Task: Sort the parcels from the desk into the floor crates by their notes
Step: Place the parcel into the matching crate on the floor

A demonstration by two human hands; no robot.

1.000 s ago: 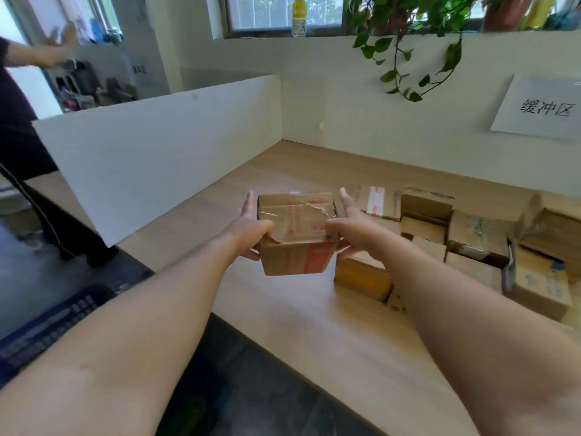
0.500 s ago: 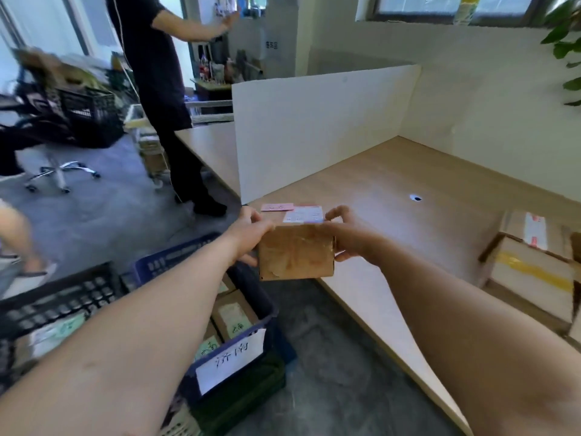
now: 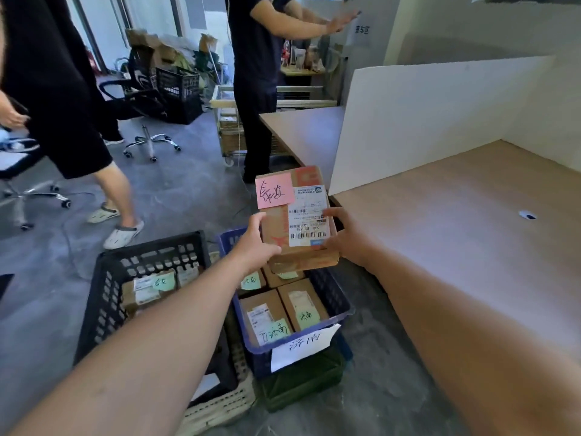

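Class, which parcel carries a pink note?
The parcel held between left hand and right hand; those in the blue crate and black crate bear green notes.

Single head-worn view, angled forward and down, close above floor crates (image 3: pixel 257 341), desk (image 3: pixel 471 247) at right

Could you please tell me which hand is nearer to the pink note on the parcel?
Left. The left hand grips the parcel edge just below the pink note; the right hand holds the far side.

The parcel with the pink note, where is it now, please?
Head view, centre: the parcel is held between the left hand and right hand, above the far end of the blue crate, beside the desk edge.
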